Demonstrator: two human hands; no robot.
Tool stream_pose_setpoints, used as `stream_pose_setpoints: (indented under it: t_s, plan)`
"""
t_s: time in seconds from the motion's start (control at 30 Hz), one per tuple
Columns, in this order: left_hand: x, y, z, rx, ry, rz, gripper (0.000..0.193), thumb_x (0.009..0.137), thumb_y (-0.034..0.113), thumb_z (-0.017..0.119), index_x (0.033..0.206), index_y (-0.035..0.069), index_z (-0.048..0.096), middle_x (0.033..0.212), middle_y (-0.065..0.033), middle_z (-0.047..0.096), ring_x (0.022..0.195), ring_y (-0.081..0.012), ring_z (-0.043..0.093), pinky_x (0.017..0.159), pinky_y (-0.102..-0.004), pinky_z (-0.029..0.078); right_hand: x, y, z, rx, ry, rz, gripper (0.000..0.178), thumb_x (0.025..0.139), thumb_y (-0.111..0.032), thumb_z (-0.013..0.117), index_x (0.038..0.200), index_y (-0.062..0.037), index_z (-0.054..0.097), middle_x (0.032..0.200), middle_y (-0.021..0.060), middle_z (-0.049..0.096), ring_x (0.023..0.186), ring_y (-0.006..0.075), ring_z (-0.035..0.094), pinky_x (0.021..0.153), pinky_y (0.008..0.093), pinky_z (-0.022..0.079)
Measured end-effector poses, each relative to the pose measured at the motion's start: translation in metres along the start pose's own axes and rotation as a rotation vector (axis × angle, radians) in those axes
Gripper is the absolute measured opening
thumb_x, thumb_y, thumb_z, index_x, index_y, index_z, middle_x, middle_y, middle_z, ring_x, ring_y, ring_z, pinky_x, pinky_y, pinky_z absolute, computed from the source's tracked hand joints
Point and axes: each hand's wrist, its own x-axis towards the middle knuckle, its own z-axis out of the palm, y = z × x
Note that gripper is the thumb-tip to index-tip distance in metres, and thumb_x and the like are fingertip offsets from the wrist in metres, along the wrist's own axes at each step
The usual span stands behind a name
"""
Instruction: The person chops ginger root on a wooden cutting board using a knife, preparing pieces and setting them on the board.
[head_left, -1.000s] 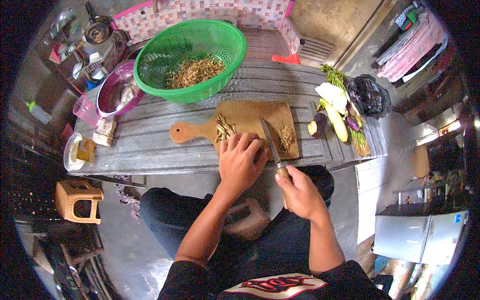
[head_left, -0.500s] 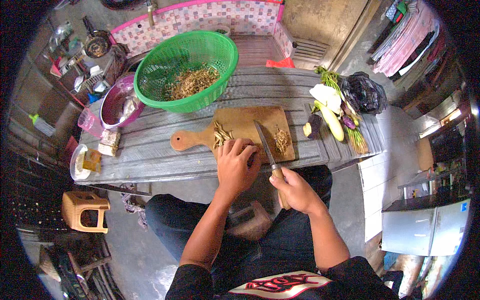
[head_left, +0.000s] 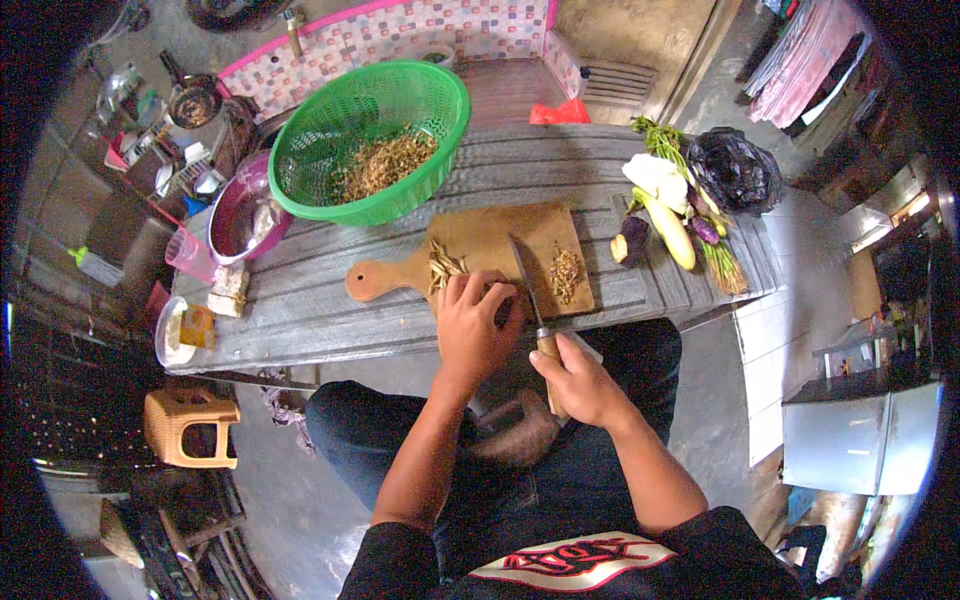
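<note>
My left hand (head_left: 478, 325) rests on the near edge of a wooden cutting board (head_left: 490, 228), its fingers curled down. Pale brown strips (head_left: 443, 266) lie against its fingertips; whatever is under the fingers is hidden. In my right hand (head_left: 585, 380) is a knife (head_left: 528, 285), held by its wooden handle. The blade slants across the board just right of my left fingers, its tip pointing away from me. Small chopped brown bits (head_left: 566, 276) lie in a pile on the board, to the right of the blade.
Behind the board stands a green colander (head_left: 370, 205) with brown bits (head_left: 390, 165) inside. A purple basin (head_left: 222, 232), a wrapped block (head_left: 229, 290) and a clear tub (head_left: 172, 340) are at the left. Vegetables (head_left: 668, 228) and a black plastic bag (head_left: 737, 170) lie at the right.
The knife handle and my right hand have swung slightly left, closer to my left hand, so the blade stands a little straighter. The whole view has shifted slightly.
</note>
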Motion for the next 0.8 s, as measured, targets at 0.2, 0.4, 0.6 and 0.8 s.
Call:
stream_pose_setpoints:
  t_s: [0.2, 0.4, 0.6, 0.8]
  plan:
    - [0.0, 0.003, 0.003, 0.045, 0.01, 0.036, 0.023, 0.078, 0.019, 0.08, 0.1, 0.016, 0.074, 0.114, -0.0019, 0.067, 0.109, -0.0301, 0.059, 0.091, -0.0455, 0.047, 0.009, -0.002, -0.009, 0.095, -0.046, 0.033, 0.024, 0.108, -0.03, 0.06, 0.104, -0.0066, 0.058, 0.089, -0.0032, 0.052, 0.084, 0.0086, 0.049, 0.075, 0.0319, 0.047]
    - [-0.001, 0.001, -0.002, 0.014, -0.016, 0.033, 0.027, 0.076, 0.015, 0.081, 0.102, 0.016, 0.076, 0.114, -0.0016, 0.069, 0.11, -0.0322, 0.061, 0.094, -0.049, 0.049, 0.002, 0.01, 0.007, 0.241, -0.064, -0.017, 0.021, 0.108, -0.03, 0.061, 0.108, -0.0088, 0.058, 0.087, -0.0042, 0.052, 0.08, 0.0064, 0.047, 0.072, 0.0284, 0.046]
    - [-0.005, -0.001, -0.005, 0.009, -0.041, 0.06, 0.033, 0.075, 0.017, 0.081, 0.107, 0.014, 0.073, 0.113, -0.0043, 0.066, 0.109, -0.0313, 0.059, 0.091, -0.0457, 0.05, 0.012, 0.018, 0.006, 0.34, -0.096, 0.049, 0.021, 0.107, -0.031, 0.063, 0.104, -0.0117, 0.055, 0.08, -0.0012, 0.054, 0.063, 0.0096, 0.054, 0.055, 0.0285, 0.048]
    - [-0.005, 0.0, -0.004, -0.007, -0.031, 0.056, 0.03, 0.077, 0.016, 0.08, 0.106, 0.013, 0.073, 0.113, -0.0047, 0.066, 0.108, -0.0313, 0.059, 0.09, -0.0457, 0.05, 0.011, 0.029, 0.024, 0.22, 0.009, -0.188, 0.024, 0.107, -0.034, 0.064, 0.104, -0.0114, 0.054, 0.079, -0.0005, 0.054, 0.062, 0.0114, 0.054, 0.054, 0.0298, 0.048]
